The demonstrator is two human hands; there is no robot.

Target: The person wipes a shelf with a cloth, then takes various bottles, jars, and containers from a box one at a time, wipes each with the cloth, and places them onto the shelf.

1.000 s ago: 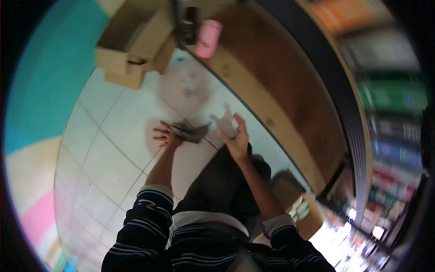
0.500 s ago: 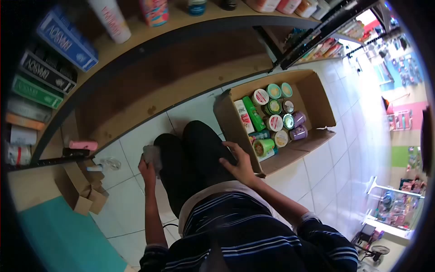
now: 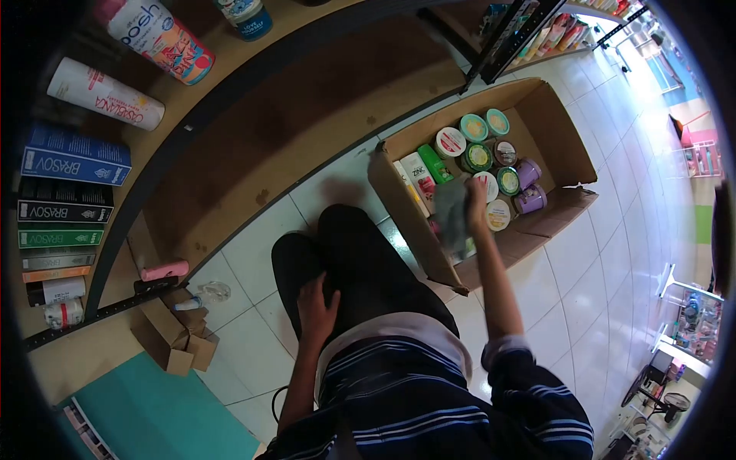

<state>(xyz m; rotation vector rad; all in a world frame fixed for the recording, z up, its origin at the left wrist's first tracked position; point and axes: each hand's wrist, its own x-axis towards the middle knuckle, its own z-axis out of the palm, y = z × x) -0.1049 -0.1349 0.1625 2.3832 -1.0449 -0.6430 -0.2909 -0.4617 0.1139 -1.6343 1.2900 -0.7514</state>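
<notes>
My right hand (image 3: 477, 208) is over the near left part of a cardboard box (image 3: 571, 146), closed on a grey cloth (image 3: 452, 215) that is smeared by motion. The cloth hides some of the items beneath it. Inside the box stand several round-lidded tubs, among them a green-lidded tub (image 3: 477, 157) and a purple tub (image 3: 530, 199). A white carton (image 3: 418, 175) and a green bottle (image 3: 435, 163) lie at the box's left side. My left hand (image 3: 316, 308) rests on my thigh, fingers apart, holding nothing.
A wooden shelf with a black metal edge (image 3: 165, 161) curves above and left, carrying Brasov boxes (image 3: 77, 157) and spray cans (image 3: 165, 42). On the floor at left are a small open carton (image 3: 165, 337) and a clear plastic piece (image 3: 213, 293). A pink bottle (image 3: 165, 270) lies on the lower shelf.
The grey cloth has gone from my left hand to my right. My right hand has moved from my thigh to over the box, and my left hand now lies on my thigh.
</notes>
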